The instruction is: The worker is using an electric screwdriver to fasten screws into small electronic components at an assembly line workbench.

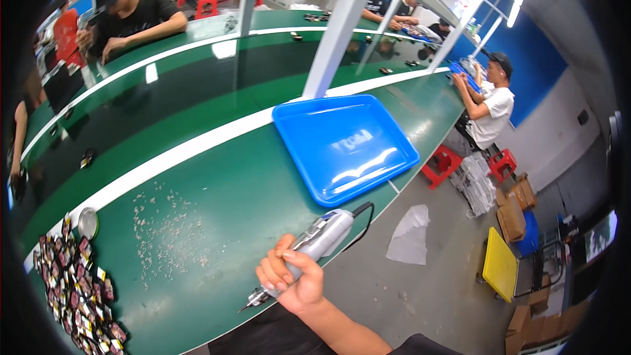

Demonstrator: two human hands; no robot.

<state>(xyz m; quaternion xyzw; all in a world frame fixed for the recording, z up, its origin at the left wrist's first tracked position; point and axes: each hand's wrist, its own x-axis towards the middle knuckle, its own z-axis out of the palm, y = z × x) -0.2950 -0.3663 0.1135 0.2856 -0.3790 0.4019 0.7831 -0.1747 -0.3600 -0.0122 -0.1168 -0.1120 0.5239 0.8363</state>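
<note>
Head view, one frame, entry by two observers.

A: Right hand [292,279] is at the near edge of the green table [217,177], fingers [275,276] wrapped closed around a silver electric screwdriver [309,250]. Tool lies tilted, bit end pointing down-left over the near edge, rear end up-right. Black cord [363,220] leaves the rear end and loops down past the table edge.

B: Left hand?

A: Not in the frame. State not recorded.

B: What sits around the tool?

A: Blue tray [342,148], near the right part of the near edge, just beyond the tool's rear end and apart from it. Left of the hand, a scatter of small pale bits [167,233] across the table surface. At the near left corner, a pile of small dark parts with red and pink markings [82,286]; a round metal lid or tin [87,223] just beside the top of that pile.

B: Other people?

A: One in a black shirt [135,16] seated at the far side, top left. One in a white shirt [490,105] at the right end of the table, next to red stools [444,164]. A yellow bin [501,266] and cardboard boxes [516,207] stand on the floor at right.
</note>
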